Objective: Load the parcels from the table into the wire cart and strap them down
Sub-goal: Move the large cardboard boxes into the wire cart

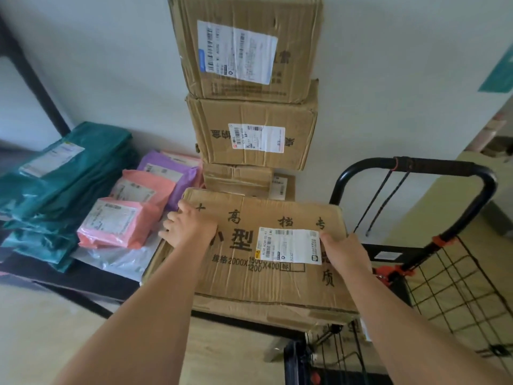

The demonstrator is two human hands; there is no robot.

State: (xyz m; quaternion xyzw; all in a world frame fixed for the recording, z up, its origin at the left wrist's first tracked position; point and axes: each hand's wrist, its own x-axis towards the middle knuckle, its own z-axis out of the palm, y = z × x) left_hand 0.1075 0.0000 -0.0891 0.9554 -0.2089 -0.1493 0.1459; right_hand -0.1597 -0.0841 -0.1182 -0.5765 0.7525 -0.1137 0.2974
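Tabletop (91,277) carton (249,284) between both hands (191,230) (344,254)

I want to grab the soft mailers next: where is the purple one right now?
In the head view, the purple mailer lies left of centre, behind two pink mailers, between the teal bags and the box stack.

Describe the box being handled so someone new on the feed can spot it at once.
Find the tall stack of cardboard boxes against the wall, left of the wire cart. Directly in front lies a flat carton, gripped at its sides by the left hand and right hand. Unlike the stacked boxes, it is wide and shallow, with large black characters across its top.
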